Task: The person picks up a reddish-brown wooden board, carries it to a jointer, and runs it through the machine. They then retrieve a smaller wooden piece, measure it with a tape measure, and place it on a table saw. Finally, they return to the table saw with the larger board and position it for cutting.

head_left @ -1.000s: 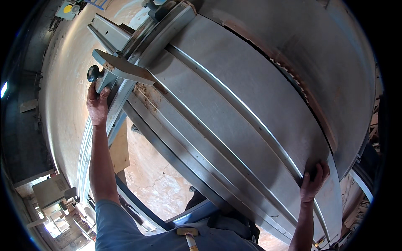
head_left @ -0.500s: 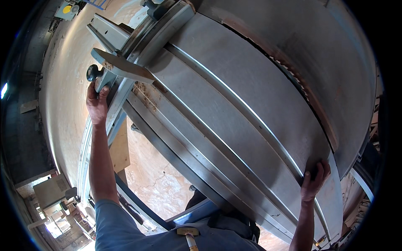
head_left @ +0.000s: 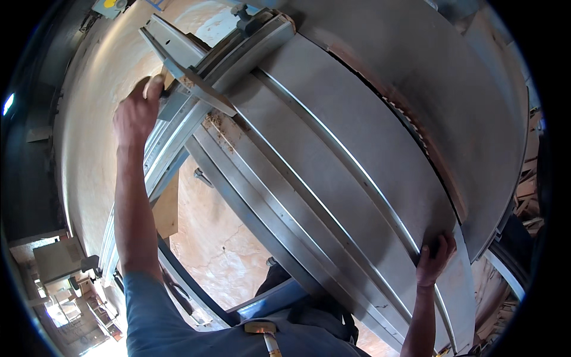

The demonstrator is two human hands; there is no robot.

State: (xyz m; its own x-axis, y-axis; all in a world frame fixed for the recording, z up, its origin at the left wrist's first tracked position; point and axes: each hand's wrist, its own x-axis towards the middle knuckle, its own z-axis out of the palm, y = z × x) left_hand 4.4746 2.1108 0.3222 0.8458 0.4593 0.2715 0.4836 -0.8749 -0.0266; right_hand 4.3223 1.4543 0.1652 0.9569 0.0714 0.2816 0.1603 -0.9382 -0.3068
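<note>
A sliding table saw with a grey metal tabletop (head_left: pixel 333 137) lies in front of me. My left hand (head_left: pixel 135 116) is closed around a dark knob (head_left: pixel 147 91) on the fence clamp at the upper left; the fingers mostly hide the knob. Beside it a flat grey plate (head_left: pixel 205 92) sticks out over the rails, with sawdust (head_left: pixel 219 132) under its end. My right hand (head_left: pixel 437 259) rests on the tabletop at the right, fingers apart and slightly bent, holding nothing. Beyond it the toothed saw blade (head_left: pixel 410 126) shows along a curved-looking slot.
Long metal rails (head_left: pixel 309 193) run across the saw from upper left to lower right. A blue frame bar (head_left: pixel 270 302) stands close to my body. A pale plywood piece (head_left: pixel 166 208) is below the left rail. Wood scraps (head_left: pixel 526 193) are piled at the far right.
My left hand has moved up from below the knob and closed over it. The right hand stays on the tabletop, and the whole view has shifted slightly.
</note>
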